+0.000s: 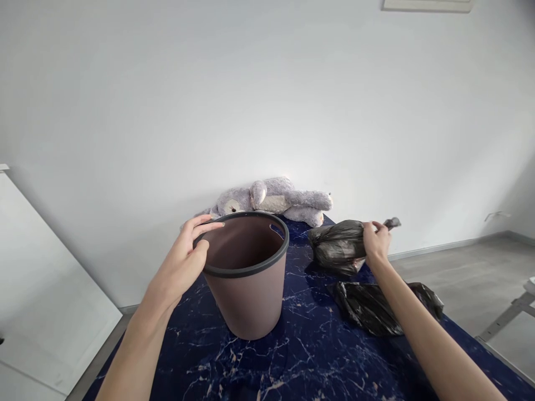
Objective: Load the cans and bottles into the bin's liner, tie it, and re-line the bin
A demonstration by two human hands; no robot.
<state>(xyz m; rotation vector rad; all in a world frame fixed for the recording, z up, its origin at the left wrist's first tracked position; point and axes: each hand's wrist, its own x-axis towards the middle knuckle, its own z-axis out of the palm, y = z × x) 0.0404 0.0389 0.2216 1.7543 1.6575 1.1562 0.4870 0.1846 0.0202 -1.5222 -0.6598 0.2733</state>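
Looking down on a dark blue table [209, 373], patterned like marble with pale veins. Passing the right forearm in front of a crumpled black bag [363, 312] near the table's right edge. Gripping the dark rim of a brown bin [251, 301] with the left hand [186, 250], fingers hooked over the edge. Stands upright on the table, left of both bags, with an oval slot in the far side and plain brown on the outside in view.

Pinching a filled black bag [338, 242] by its gathered end with the right hand [377, 242], fingers closed on the plastic, beside the bin. Can see pale contents faintly through the film, too unclear to read any lettering. Behind the bin, can make out a grey plush toy [311, 199] lying against a white wall [251, 83]. High up, can glimpse a pale fitting [426, 5], too cropped to identify.
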